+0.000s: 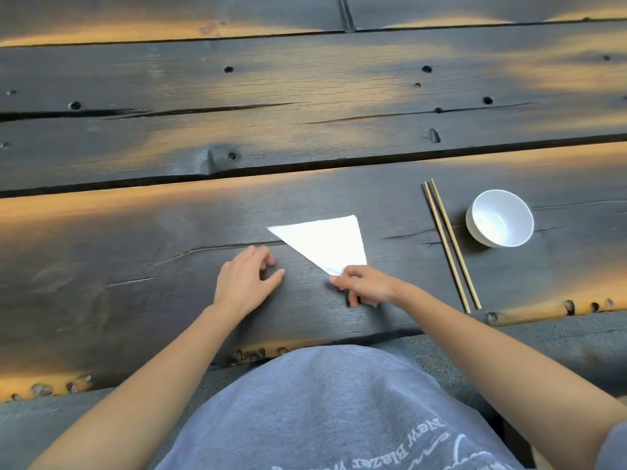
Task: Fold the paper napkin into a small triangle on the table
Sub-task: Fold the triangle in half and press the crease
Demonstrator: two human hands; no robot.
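Note:
A white paper napkin [327,242] lies flat on the dark wooden table [135,232], folded into a triangle with one tip pointing toward me. My right hand [364,286] pinches that near tip between thumb and forefinger. My left hand [246,278] rests on the wood to the left of the napkin, apart from it, fingers loosely curled and holding nothing.
A pair of wooden chopsticks [449,244] lies to the right of the napkin, running toward the table's near edge. A white empty bowl [498,218] stands further right. Gaps and cracks run between the planks.

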